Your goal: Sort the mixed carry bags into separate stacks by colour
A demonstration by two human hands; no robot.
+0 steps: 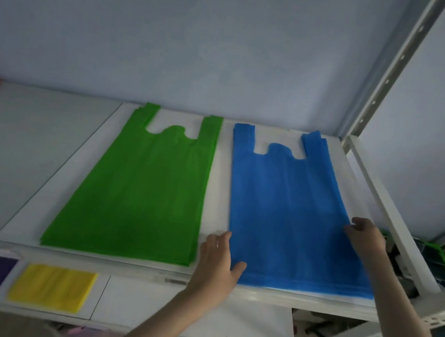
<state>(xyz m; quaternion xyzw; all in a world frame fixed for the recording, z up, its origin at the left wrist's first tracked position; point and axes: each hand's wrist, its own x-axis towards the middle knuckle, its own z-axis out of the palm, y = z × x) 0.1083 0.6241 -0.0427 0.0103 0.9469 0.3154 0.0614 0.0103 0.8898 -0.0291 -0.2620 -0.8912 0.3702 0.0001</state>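
**Squaring up the blue stack**

The blue bags (293, 216) lie flat on the upper shelf (23, 163), just beside the green bags (143, 190). The left hand (218, 262) rests at the stack's near left corner, thumb on top; the right hand (365, 238) touches the right edge, fingers loosely bent (a firm grip cannot be told). The bags look light, limp and slippery, best taken by the edges. The shelf rail (386, 209) crowds the right; open room lies left
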